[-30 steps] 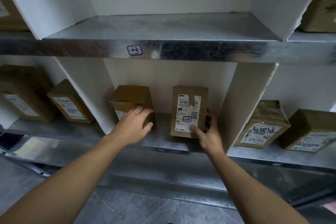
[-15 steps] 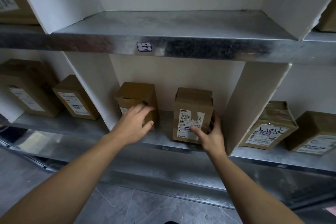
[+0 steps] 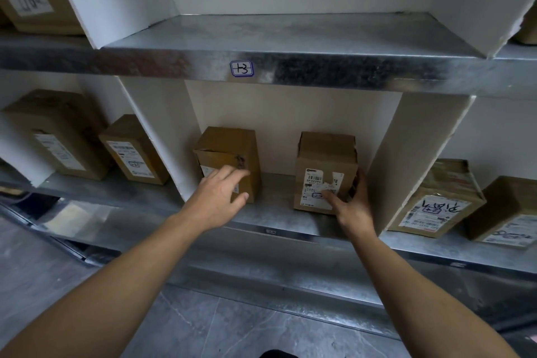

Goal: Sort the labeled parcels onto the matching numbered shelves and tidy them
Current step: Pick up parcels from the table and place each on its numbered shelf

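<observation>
Two brown boxes stand in the middle bay of the lower shelf (image 3: pixel 279 224), between two white divider boards. The left box (image 3: pixel 229 154) stands by the left board (image 3: pixel 162 136). The left hand (image 3: pixel 219 197) lies flat on its front, fingers spread and loose, not gripping. The right box (image 3: pixel 325 163) stands near the right board (image 3: pixel 406 160), close to the front edge of the shelf. The right hand (image 3: pixel 353 208) cups its lower right corner, with the thumb on the white label (image 3: pixel 315 186) and the fingers around the side. A small sticker (image 3: pixel 241 68) marked "+3" sits on the front edge of the upper shelf (image 3: pixel 290 35). More boxes stand in the bays on both sides.
</observation>
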Demonstrator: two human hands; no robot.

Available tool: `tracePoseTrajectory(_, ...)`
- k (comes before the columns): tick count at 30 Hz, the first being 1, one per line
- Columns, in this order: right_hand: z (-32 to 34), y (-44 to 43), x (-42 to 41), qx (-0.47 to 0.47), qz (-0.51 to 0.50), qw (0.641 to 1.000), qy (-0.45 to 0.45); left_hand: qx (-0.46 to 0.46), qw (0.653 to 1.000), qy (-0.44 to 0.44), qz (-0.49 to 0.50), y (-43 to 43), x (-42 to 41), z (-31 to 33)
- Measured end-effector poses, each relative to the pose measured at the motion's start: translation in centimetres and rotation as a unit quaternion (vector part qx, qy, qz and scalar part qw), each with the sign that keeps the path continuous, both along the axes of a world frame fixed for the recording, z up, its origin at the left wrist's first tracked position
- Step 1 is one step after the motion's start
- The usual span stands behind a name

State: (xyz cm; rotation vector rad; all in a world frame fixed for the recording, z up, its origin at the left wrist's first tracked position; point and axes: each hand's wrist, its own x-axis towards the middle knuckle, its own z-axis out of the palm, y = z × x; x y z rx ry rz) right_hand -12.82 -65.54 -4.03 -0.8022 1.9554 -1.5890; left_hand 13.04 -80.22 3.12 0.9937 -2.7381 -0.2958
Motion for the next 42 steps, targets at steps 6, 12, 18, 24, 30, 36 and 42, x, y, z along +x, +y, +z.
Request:
tracePoseTrajectory(6,1.3,2.2,1.5,0.076,-0.023,0.996,0.037,0.005,1.000,0.007,-0.022,0.9,0.0,0.9)
tracePoseTrajectory(12,1.7,6.2,4.9,0.147,-0.058,0.979,0.127,0.011,0.998,-0.006,-0.057,3.6,1.0,1.4)
tracePoseTrajectory(18,1.3,12.9,8.8,0.189,-0.057,0.960,0.200,0.039,0.993,-0.030,-0.109,9.8,3.5,-0.2)
tracePoseTrajectory(24,-0.1,22.7,14.0,0.332,0.008,0.872,0.359,0.033,0.984,-0.060,-0.163,16.6,5.7,-3.0)
tracePoseTrajectory(30,0.2,34.3,15.9,0.423,-0.034,0.821,0.382,0.012,0.955,-0.112,-0.275,25.1,2.9,-4.5)
tracePoseTrajectory(36,1.2,46.2,14.9,0.495,-0.128,0.793,0.332,-0.019,0.919,-0.114,-0.378,35.1,-5.1,-3.6)
tracePoseTrajectory(42,2.3,58.4,11.9,0.552,-0.220,0.757,0.270,-0.039,0.879,-0.085,-0.467,47.3,-14.0,-2.5)
